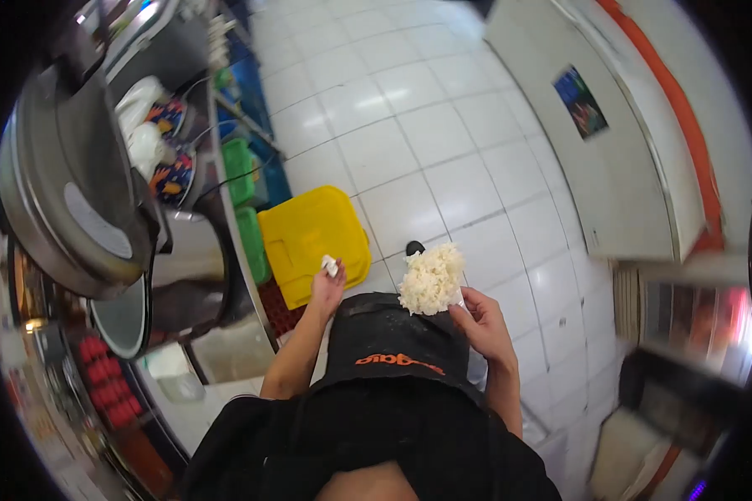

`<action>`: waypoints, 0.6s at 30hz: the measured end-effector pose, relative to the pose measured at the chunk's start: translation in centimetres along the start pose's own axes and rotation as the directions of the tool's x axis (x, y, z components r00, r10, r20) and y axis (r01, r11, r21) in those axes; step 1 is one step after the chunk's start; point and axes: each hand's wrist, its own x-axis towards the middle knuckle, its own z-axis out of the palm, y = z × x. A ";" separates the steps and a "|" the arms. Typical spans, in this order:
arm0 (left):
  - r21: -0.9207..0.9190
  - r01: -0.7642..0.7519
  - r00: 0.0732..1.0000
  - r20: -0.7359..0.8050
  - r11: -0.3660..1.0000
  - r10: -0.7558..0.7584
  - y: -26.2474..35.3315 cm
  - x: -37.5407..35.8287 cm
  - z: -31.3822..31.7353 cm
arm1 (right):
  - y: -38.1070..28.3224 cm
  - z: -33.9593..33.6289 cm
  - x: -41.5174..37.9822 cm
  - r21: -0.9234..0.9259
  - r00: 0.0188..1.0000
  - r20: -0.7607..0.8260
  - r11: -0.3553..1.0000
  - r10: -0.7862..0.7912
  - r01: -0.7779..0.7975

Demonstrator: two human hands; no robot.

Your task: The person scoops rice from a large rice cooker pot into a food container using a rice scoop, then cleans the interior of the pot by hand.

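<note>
My right hand [486, 327] is closed on the near edge of a heap of cooked white rice [431, 279]. A small white edge shows by my thumb, but the rice covers whatever carries it, so its shape stays hidden. My left hand [327, 288] pinches a small crumpled white piece [331, 266], perhaps tissue; it is too small to tell. That hand is over the near right part of a yellow lid [309, 238]. Between my two hands hangs my black apron [393, 338] with orange lettering.
A large metal cooker with a raised lid [75, 192] stands at my left. Green containers [241, 171] line the counter's side. White floor tiles [401, 150] stretch ahead. A white cabinet [585, 125] stands on the right.
</note>
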 end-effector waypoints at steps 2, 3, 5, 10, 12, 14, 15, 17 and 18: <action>0.056 -0.111 0.977 -0.178 0.992 0.119 -0.4 0.1 -4.3 | -1.5 -1.6 3.5 -0.066 0.992 0.124 0.997 0.040 -0.032; 0.000 -0.161 0.968 -0.195 0.987 0.158 -0.9 -0.4 -4.6 | -2.9 -2.5 6.1 -0.110 0.983 0.177 0.994 0.040 -0.020; 0.038 -0.194 0.920 -0.339 0.980 0.195 -2.8 -4.0 -7.2 | -3.9 -3.3 9.1 -0.112 0.961 0.275 0.993 0.011 0.021; 0.216 -0.234 0.762 -0.565 0.948 0.316 -13.2 -5.5 -10.6 | -6.9 -5.3 16.5 -0.209 0.915 0.397 0.978 0.068 0.018; 0.228 -0.124 0.711 -0.658 0.966 0.247 -17.4 -6.5 -9.9 | -7.3 -4.8 18.2 -0.239 0.879 0.473 0.969 0.059 0.064; 0.725 0.193 0.730 -0.556 0.661 0.398 -27.3 0.1 -18.8 | -7.2 -4.4 20.1 -0.299 0.897 0.439 0.950 0.049 0.094; 0.706 0.189 0.708 -0.579 0.683 0.403 -27.5 0.2 -19.1 | -7.0 -4.0 21.1 -0.303 0.879 0.473 0.948 0.057 0.101; 0.777 0.079 0.815 -0.411 0.624 0.409 -28.5 -0.8 -18.8 | -6.0 -4.1 21.7 -0.282 0.890 0.451 0.956 0.061 0.077; 0.808 0.020 0.862 -0.313 0.589 0.399 -29.5 -1.6 -18.0 | -5.3 -5.0 21.5 -0.291 0.891 0.448 0.954 0.074 0.067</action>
